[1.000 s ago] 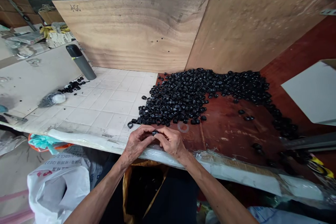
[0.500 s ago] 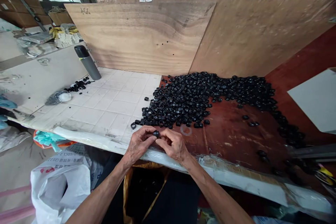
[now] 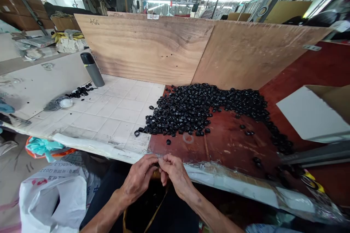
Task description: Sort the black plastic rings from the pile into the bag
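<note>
My left hand [image 3: 139, 177] and my right hand [image 3: 176, 176] meet at the fingertips just in front of the table's near edge. Thumbs and fingers of both are pinched together around a small black plastic part, almost wholly hidden by them. Below my hands is the dark opening of a yellow-rimmed bag [image 3: 125, 218], between my legs. Behind them on the red-brown board lies a large heap of small black plastic rings [image 3: 180, 111]. One single black piece [image 3: 168, 142] lies apart, close to my fingers.
A grey bottle [image 3: 94, 71] and a small black pile [image 3: 82, 91] are at the left back. Wooden boards [image 3: 147, 47] wall off the rear. An open white carton [image 3: 311, 113] stands right. A white sack [image 3: 51, 200] is at lower left, and yellow-handled scissors [image 3: 314, 182] lie right.
Both hands have drawn back from the table surface, down over its front edge towards the bag. The black part between the fingertips was plain before and is now mostly covered. The view has tilted up.
</note>
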`<state>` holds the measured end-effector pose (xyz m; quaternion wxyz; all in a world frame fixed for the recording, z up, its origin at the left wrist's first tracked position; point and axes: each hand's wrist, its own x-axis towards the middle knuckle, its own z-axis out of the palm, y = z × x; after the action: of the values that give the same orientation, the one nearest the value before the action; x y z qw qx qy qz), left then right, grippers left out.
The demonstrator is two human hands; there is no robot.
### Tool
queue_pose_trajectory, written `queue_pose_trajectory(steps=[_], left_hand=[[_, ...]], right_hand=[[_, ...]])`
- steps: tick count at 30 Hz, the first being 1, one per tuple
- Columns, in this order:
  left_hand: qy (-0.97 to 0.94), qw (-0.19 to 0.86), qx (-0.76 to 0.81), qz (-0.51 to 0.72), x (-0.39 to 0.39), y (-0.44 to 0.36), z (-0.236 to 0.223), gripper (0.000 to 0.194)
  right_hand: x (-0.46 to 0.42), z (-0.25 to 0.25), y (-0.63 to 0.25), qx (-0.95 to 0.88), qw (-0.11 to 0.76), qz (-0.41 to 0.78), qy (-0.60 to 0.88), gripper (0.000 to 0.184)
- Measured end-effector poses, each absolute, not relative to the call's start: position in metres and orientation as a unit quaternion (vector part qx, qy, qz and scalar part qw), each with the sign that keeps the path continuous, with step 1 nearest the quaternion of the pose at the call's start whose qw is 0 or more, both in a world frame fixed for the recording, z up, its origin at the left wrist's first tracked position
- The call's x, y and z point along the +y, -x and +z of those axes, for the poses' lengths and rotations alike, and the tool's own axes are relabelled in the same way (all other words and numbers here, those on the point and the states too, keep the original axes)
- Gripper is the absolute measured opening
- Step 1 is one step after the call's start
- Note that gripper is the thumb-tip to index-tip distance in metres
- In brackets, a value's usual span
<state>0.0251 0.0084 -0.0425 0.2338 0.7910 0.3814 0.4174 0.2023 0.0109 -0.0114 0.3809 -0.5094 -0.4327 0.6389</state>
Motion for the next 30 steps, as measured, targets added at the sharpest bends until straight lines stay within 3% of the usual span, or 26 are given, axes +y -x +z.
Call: queue_pose_trajectory(steps=[4, 6, 8, 11, 14, 16, 19, 25, 30], left_hand=[[-0.821, 0.184, 0.353, 0.408, -0.011, -0.019, -0.040, 0.044], [-0.839, 0.198, 0.333, 0.382, -0.013, -0.013, -0.027, 0.039], [-0.852, 0.246, 0.333, 0.320, -0.006, -0.006, -0.011, 0.026], [-0.823, 0.249, 0.412, 0.303, 0.027, -0.001, 0.002, 0.008], [-0.746, 0.148, 0.522, 0.386, 0.074, -0.010, -0.003, 0.023], [-0.741, 0.127, 0.539, 0.381, 0.100, -0.023, -0.013, 0.038], [-0.769, 0.135, 0.513, 0.357, 0.119, -0.042, -0.028, 0.033], [-0.815, 0.219, 0.397, 0.360, 0.111, -0.053, -0.034, 0.027], [-0.686, 0.322, 0.512, 0.404, 0.100, -0.042, -0.027, 0.026]], right_hand=[[-0.001, -0.006, -0.201, -0.365, 0.337, 0.702, 0.511, 0.035], [0.002, -0.005, -0.206, -0.418, 0.289, 0.677, 0.532, 0.036], [0.012, -0.007, -0.214, -0.544, 0.285, 0.545, 0.571, 0.035], [0.040, -0.013, -0.225, -0.673, 0.359, 0.231, 0.604, 0.015], [0.072, -0.024, -0.231, -0.725, 0.362, 0.115, 0.575, 0.033], [0.088, -0.034, -0.232, -0.763, 0.349, 0.112, 0.532, 0.019], [0.099, -0.047, -0.234, -0.756, 0.387, 0.134, 0.510, 0.006], [0.102, -0.051, -0.244, -0.648, 0.486, 0.216, 0.545, 0.016], [0.100, -0.040, -0.245, -0.680, 0.472, 0.239, 0.508, 0.007]])
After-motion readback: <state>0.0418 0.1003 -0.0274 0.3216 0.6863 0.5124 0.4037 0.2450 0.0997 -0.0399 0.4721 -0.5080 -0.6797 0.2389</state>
